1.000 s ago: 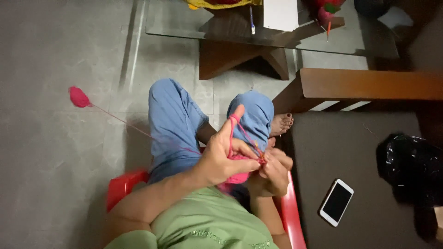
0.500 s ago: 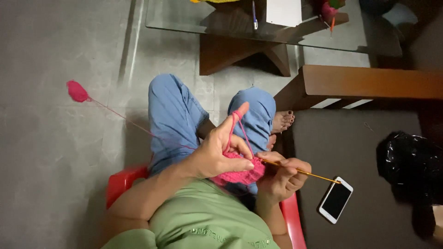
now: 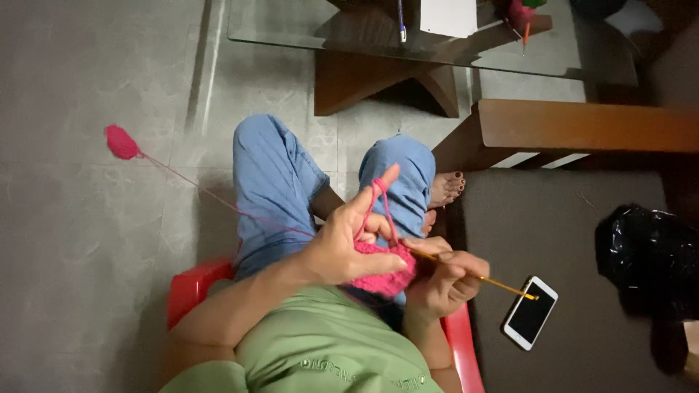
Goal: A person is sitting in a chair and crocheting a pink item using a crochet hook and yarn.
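My left hand pinches a small pink crocheted piece over my lap, with the pink yarn strand looped over its raised forefinger. The yarn runs left across my blue trousers to a pink yarn ball on the grey floor. My right hand grips a thin yellow crochet hook, its tip at the pink piece and its tail pointing right toward a phone. Both hands nearly touch at the work.
I sit on a red plastic chair. A white-edged phone and a black bag lie on a dark seat at right. A wooden armrest and a glass-topped table stand ahead.
My right hand has drawn the hook out to the right, so its yellow shaft now shows. The left hand stays on the pink piece with the yarn over its finger.
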